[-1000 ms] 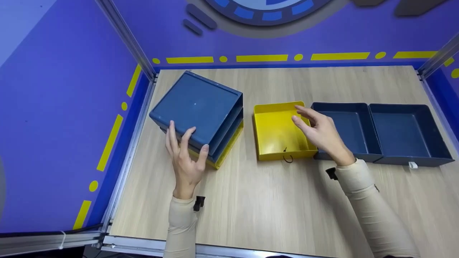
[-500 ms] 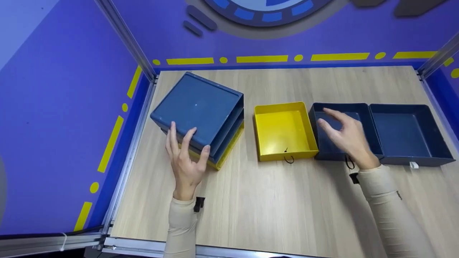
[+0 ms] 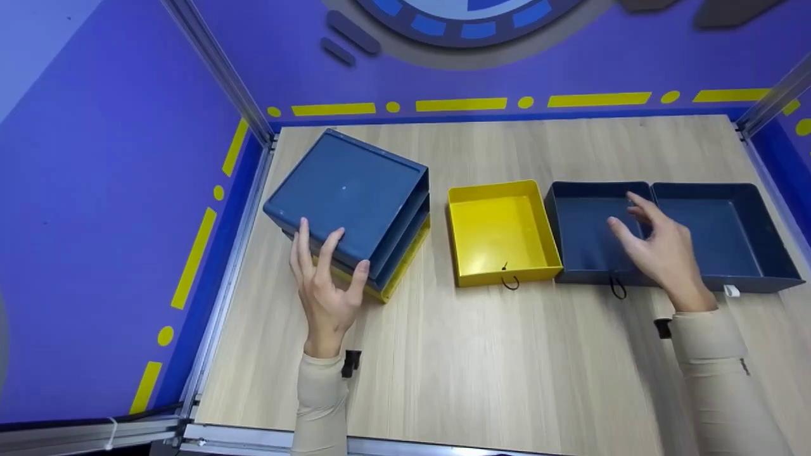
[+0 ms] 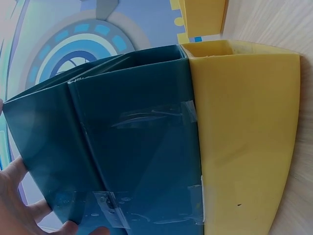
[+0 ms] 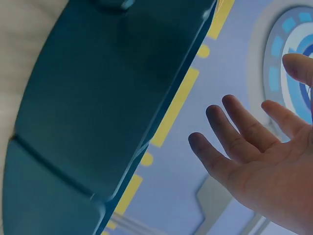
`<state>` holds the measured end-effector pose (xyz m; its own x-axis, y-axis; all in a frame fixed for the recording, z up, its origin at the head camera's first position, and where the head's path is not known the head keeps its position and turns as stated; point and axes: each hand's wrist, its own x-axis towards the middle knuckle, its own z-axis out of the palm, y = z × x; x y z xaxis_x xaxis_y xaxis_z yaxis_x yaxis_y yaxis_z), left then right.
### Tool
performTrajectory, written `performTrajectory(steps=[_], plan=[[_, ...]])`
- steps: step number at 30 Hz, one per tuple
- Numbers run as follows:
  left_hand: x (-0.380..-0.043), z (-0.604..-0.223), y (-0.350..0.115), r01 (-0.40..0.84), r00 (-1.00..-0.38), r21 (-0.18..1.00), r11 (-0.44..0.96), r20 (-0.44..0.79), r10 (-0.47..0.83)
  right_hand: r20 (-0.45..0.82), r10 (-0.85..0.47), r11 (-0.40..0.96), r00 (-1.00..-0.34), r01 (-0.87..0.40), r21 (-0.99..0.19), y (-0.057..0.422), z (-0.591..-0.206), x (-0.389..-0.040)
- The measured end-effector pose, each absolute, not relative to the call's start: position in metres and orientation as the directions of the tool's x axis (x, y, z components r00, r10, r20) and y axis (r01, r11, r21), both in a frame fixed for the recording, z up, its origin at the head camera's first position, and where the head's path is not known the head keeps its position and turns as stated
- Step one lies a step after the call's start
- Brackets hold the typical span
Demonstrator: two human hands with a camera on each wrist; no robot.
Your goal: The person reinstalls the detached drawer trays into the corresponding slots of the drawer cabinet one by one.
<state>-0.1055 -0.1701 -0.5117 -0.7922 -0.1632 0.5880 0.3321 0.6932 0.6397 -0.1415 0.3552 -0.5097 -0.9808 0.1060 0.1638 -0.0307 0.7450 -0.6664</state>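
Note:
A stack of open-fronted drawer housings (image 3: 345, 196), two dark blue over one yellow, stands at the left of the table, turned at an angle. My left hand (image 3: 329, 297) rests spread along its near edge, fingertips on the blue top. Clear tape across the blue sides shows in the left wrist view. To the right sit a yellow drawer (image 3: 494, 234), a blue drawer (image 3: 583, 231) and another blue drawer (image 3: 728, 228), side by side. Over the two blue drawers hovers my right hand (image 3: 668, 253), fingers apart, holding nothing.
A black loop pull (image 3: 510, 284) hangs at the yellow drawer's front, another loop (image 3: 618, 289) at the middle drawer's, and a white tab (image 3: 731, 291) at the right one's. Blue-purple panels (image 3: 114, 209) and metal rails (image 3: 380, 446) border the wooden table (image 3: 481, 367).
My right hand has moved right, from above the yellow drawer across the middle blue drawer to where the two blue ones meet. The left hand and the stack have stayed in place.

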Motion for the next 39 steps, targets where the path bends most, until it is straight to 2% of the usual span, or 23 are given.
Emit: performTrajectory(steps=[12,22,32,39], plan=[[-0.104,-0.511,-0.170,0.315,-0.796,0.638,0.703,0.581,-0.171,0.045,0.242,0.759,-0.969,0.160,-0.631,0.410,-0.524,-0.118],[-0.104,-0.512,-0.170,0.313,-0.798,0.634,0.707,0.579,-0.165,-0.023,0.369,0.745,-0.929,0.311,-0.590,0.440,-0.536,-0.100],[-0.104,-0.511,-0.170,0.321,-0.797,0.627,0.709,0.584,-0.156,0.015,0.519,0.692,-0.855,0.409,-0.595,0.444,-0.545,-0.083],[-0.104,-0.513,-0.170,0.315,-0.797,0.629,0.711,0.582,-0.162,0.181,0.511,0.750,-0.840,0.334,-0.572,0.444,-0.556,-0.074]])
